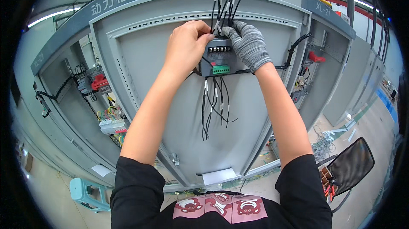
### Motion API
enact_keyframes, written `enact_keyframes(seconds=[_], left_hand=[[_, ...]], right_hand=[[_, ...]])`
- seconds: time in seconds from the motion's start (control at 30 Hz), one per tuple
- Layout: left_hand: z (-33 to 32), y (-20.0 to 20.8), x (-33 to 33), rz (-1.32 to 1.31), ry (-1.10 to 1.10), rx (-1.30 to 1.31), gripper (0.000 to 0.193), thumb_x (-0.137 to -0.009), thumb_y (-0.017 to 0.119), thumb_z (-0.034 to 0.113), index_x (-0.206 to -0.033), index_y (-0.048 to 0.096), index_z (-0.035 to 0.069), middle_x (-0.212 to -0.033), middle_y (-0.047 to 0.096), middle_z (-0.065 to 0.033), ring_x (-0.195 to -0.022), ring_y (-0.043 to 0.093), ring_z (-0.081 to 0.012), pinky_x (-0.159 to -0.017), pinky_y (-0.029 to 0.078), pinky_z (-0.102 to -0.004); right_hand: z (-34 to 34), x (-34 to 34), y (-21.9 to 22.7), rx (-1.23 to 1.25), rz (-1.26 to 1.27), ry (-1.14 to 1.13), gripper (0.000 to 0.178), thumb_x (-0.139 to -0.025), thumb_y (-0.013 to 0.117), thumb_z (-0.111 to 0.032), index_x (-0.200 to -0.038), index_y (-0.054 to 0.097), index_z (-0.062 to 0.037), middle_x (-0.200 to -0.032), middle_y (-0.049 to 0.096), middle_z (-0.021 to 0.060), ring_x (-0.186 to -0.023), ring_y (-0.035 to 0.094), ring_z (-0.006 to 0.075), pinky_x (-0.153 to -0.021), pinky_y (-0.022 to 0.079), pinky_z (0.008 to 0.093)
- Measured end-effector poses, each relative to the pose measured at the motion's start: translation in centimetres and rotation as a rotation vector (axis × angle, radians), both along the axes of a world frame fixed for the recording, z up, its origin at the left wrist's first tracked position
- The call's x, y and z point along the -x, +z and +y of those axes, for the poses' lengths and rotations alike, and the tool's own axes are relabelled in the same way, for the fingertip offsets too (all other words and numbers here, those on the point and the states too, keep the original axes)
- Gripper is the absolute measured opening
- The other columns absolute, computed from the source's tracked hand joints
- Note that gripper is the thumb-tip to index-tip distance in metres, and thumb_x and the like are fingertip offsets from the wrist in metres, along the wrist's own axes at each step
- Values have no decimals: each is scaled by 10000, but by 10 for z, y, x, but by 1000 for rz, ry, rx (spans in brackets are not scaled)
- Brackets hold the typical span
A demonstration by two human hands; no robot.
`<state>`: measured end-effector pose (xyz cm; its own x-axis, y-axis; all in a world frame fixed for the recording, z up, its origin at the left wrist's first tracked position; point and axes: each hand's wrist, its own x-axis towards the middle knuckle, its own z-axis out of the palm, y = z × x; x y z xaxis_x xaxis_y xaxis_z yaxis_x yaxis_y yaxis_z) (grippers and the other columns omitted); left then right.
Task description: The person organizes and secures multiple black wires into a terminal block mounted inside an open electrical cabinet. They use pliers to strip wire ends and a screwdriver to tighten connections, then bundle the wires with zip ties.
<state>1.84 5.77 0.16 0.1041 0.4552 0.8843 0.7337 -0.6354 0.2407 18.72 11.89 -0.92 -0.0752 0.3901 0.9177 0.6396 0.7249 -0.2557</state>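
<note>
A grey box-shaped electrical module (pixel 218 56) with a green terminal block (pixel 221 69) is mounted on a grey cabinet door panel (pixel 187 114). Black wires (pixel 233 0) with white sleeves rise from its top. My bare left hand (pixel 190 44) pinches a wire at the module's upper left corner; its fingertips partly cover the spot. My right hand (pixel 250 46), in a grey knit glove, closes its thumb and fingers around the wires at the upper right. More loose black wires (pixel 216 105) with white sleeves hang below the module.
Open cabinets stand on both sides, with red switches (pixel 100 82) and wiring inside. A black cable bundle (pixel 293 48) runs right from the module. A teal stool (pixel 89 194) stands lower left; a black mesh chair (pixel 353 165) with a tool holder (pixel 327 180) stands lower right, near coiled wire (pixel 323 144).
</note>
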Motion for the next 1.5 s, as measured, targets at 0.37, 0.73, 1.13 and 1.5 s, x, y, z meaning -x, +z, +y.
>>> enact_keyframes(seconds=[0.37,0.73,1.13,1.5], left_hand=[[6,-2,-20,-185,-37,68,150,-820,664,89,-933,670,-9,-722,661,-34,-648,565,-93,-631,452,-260],[9,-8,-30,-25,205,-345,129,-778,699,158,-781,620,57,-674,616,-57,-678,589,-256,-636,456,-358],[16,-14,-32,-564,-390,-126,114,-933,582,123,-909,543,19,-774,638,-29,-749,612,-87,-707,469,-238],[12,-9,-29,-409,-200,108,80,-842,673,32,-909,638,5,-829,657,-11,-763,598,-66,-702,476,-220]], right_hand=[[-6,2,3,48,-88,-75,295,-897,564,-315,-992,658,-52,-947,659,188,-891,624,364,-815,494,454],[4,2,-9,-107,8,12,281,-879,591,-264,-935,659,4,-913,654,200,-859,624,368,-790,496,447],[-5,2,-7,-51,25,48,293,-883,581,-303,-878,651,-18,-868,645,189,-836,621,360,-774,489,450],[-3,-3,-4,-59,-21,87,254,-877,582,-283,-879,651,-39,-857,642,176,-815,624,351,-756,496,452]])
